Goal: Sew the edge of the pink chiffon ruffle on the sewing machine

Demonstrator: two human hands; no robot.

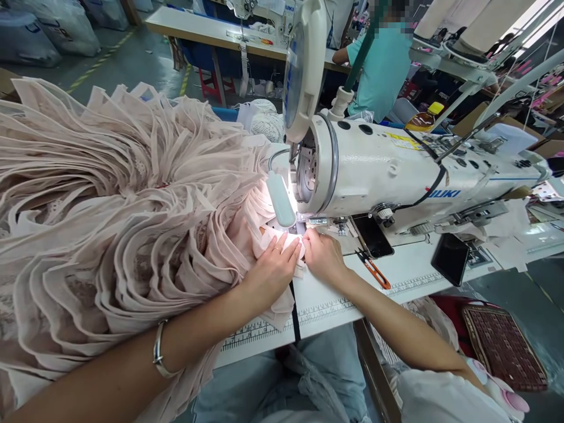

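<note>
A pale pink fabric piece (275,238) lies at the needle area of a white sewing machine (365,164). Flat on it rests my left hand (273,267), fingers stretched toward the needle. My right hand (324,255) is closed at the fabric's right edge, thumb and fingers pinched together on it. A big heap of layered pale pink fabric pieces (132,194) with lace parts spreads to the left and runs up to the machine. A light green guard (282,200) hangs before the lit needle, which I cannot make out.
Orange thread snips (373,270) and a black phone (450,258) lie right of my hand on the ruler-marked table (326,311). A round magnifier-like part (304,70) rises above the machine head. Beyond, a person in a teal shirt (383,64) sits near another sewing table (198,35).
</note>
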